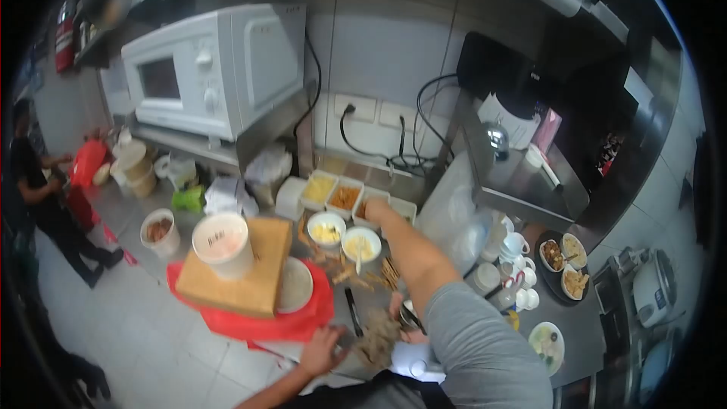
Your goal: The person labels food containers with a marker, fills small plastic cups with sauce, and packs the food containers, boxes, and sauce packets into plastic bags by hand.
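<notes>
My right hand (pixel 374 210) reaches over the row of small white containers at the back of the counter. Its fingers are down at a container (pixel 363 212) and hidden from view. Beside it stand a container of orange-brown shreds (pixel 344 197) and one with pale yellow food (pixel 319 188). Two white bowls, one with yellow and white pieces (pixel 326 229) and one with a spoon (pixel 360 245), sit in front. My left hand (pixel 324 349) rests low by the counter edge, fingers apart, near a black-handled utensil (pixel 353 312) and a crumpled brown cloth-like thing (pixel 378 341).
A white tub (pixel 223 245) stands on a wooden board (pixel 265 261) over red plastic (pixel 227 324). A microwave (pixel 216 68) sits on the left shelf. Cups (pixel 515 246), a dark tray of small dishes (pixel 560 288) and a plate (pixel 547 347) are right. Another person (pixel 45 189) stands far left.
</notes>
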`<state>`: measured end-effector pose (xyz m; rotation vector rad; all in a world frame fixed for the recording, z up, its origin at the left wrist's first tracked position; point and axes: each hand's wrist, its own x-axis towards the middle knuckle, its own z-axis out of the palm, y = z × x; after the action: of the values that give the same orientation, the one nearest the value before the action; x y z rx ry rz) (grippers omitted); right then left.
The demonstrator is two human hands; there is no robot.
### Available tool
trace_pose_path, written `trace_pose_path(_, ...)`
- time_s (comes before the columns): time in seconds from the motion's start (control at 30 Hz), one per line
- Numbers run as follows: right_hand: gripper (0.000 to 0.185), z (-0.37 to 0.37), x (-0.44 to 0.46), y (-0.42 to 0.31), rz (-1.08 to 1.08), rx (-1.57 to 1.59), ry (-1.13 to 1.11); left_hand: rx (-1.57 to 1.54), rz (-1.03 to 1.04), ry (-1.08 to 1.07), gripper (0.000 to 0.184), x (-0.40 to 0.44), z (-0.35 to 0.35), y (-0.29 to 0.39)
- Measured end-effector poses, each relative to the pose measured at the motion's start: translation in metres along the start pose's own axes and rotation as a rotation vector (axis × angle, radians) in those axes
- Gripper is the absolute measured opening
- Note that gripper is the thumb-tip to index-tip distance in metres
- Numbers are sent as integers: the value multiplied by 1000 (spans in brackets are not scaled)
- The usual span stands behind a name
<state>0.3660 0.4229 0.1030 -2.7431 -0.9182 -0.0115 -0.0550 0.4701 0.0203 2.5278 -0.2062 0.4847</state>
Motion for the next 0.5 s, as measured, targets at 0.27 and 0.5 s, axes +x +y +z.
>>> trace_pose_path(0.27,19,45,30,19,102,-125,1,-125,-50,-106,60,7,-9,-1)
trace_pose_path(0.5,19,20,31,10,295,122,29,-234,-63,-113,58,5,-6,-8)
